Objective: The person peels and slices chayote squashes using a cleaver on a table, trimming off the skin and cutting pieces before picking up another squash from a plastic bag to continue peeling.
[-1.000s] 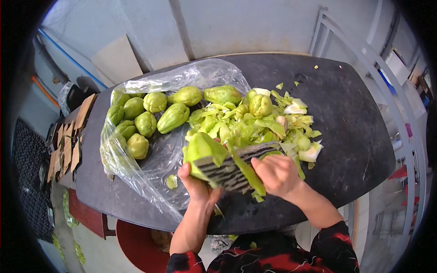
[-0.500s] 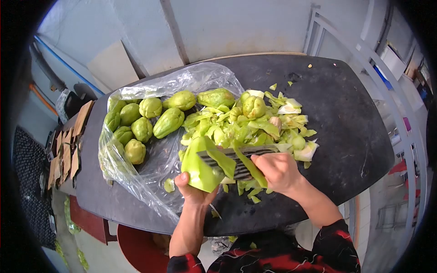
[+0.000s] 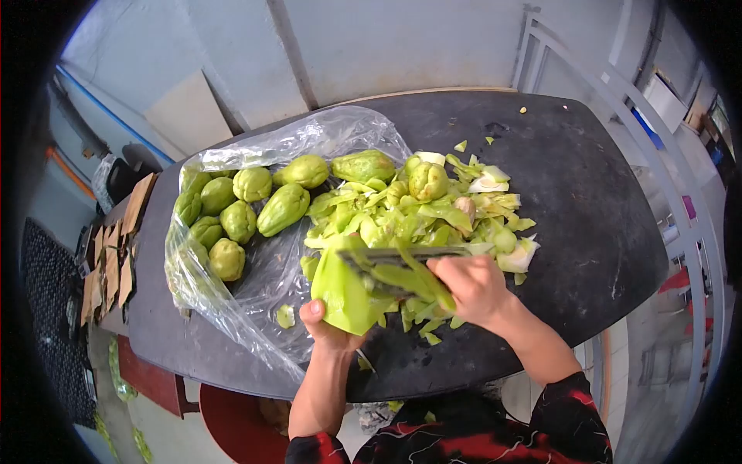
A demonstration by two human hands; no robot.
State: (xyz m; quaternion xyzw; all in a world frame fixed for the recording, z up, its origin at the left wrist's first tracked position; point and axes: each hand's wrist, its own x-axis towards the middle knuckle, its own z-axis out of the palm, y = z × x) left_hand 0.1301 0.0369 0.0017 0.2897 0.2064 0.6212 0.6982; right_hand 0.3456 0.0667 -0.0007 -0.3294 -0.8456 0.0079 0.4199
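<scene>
My left hand [image 3: 332, 329] is closed round the lower end of a pale green, mostly peeled chayote [image 3: 340, 292], its thumb on the left side. In my right hand [image 3: 473, 286] is a knife [image 3: 386, 255] with a broad, dark blade, which points left against the upper right side of the chayote. Strips of green peel cling to the blade and partly cover it. Just behind both hands lies a heap of chayote peelings [image 3: 386, 209], with a whole chayote [image 3: 427, 181] on top.
Several unpeeled chayotes [image 3: 239, 220] lie in an open clear plastic bag [image 3: 263, 325] at the left of the dark table [image 3: 587, 216]. A red tub [image 3: 232, 421] stands below the front edge. A grey metal railing [image 3: 672, 147] runs along the right.
The knife blade has tilted and is more blurred, with the peel on it shifted. Both hands have barely moved, and the chayote is still in the left one.
</scene>
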